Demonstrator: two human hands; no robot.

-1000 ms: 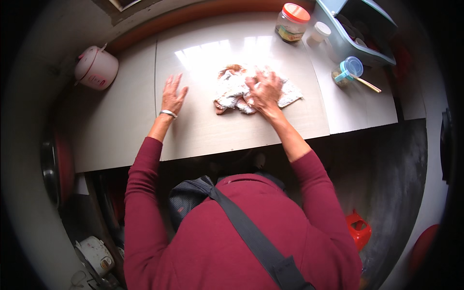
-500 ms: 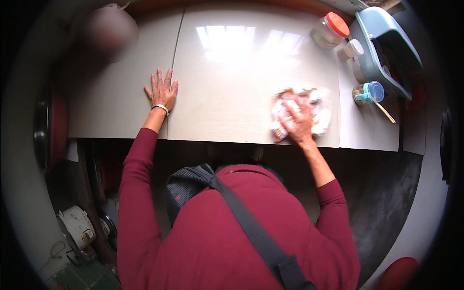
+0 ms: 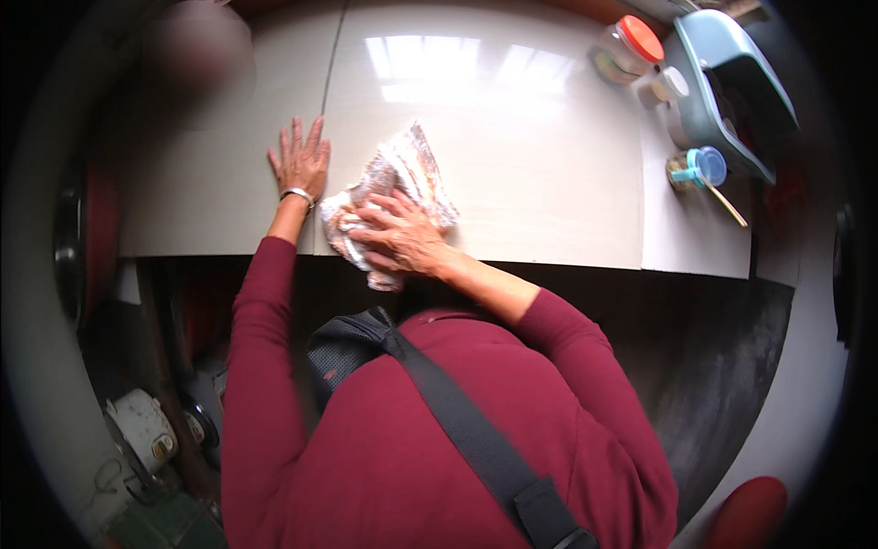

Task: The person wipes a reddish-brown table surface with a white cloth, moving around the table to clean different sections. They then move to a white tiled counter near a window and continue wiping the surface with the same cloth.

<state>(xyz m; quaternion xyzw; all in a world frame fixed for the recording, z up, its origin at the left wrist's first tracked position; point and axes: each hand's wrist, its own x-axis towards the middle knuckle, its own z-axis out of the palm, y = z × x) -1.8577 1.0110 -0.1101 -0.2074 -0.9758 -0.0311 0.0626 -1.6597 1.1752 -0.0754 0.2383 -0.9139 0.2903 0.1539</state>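
Note:
A crumpled white cloth with reddish-brown patches lies on the pale countertop, and one corner hangs over the front edge. On top of it rests my right hand, fingers pressed into its folds and bent around it. My left hand, with a light bracelet at the wrist, lies flat on the counter to the left of the cloth, next to a dark seam. Its fingers are spread and hold nothing.
At the right back stand a red-lidded clear jar, a small white-lidded jar and a light blue bin. A blue-lidded jar with a stick handle is nearer. A blurred round object occupies the left back; a white cooker sits low left.
My right hand has slid the cloth leftward across the counter, from the right side to beside my left hand. The left hand has stayed flat in nearly the same place.

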